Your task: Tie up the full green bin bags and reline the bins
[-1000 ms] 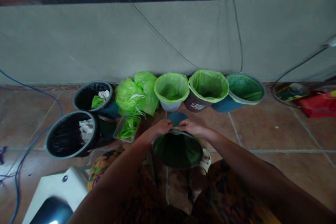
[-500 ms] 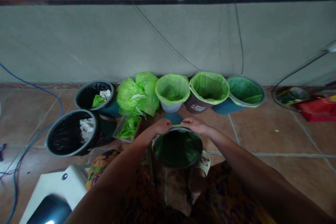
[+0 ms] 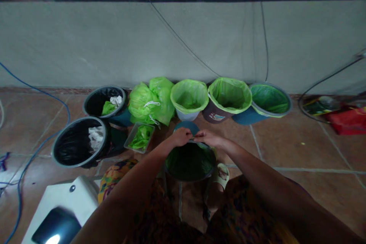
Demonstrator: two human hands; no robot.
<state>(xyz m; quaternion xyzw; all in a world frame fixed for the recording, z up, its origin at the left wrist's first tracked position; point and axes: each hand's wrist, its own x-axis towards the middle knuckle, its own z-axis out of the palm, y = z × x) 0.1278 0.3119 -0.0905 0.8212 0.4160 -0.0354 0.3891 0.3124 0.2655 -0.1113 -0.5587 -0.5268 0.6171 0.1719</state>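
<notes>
A trash bin stands tilted between my feet, its dark mouth facing me. Green bag lining shows dimly inside, and a blue curved part shows beyond my fingers. My left hand is closed at the far rim, pinching the bin liner there. Close beside it, my right hand also pinches at the rim with bent fingers. The exact edge of plastic between the fingertips is hard to make out. Just past my hands stand a pale bin and a brown bin, both lined with green bags.
Farther right is a blue bin. Leftward lie tied green bags, a clear tub with green plastic, and two black-lined bins. A white stool-like object, blue cable and red bag are around.
My hands have come closer together along the rim, the right one moving left. The bin in front of me has shifted slightly left.
</notes>
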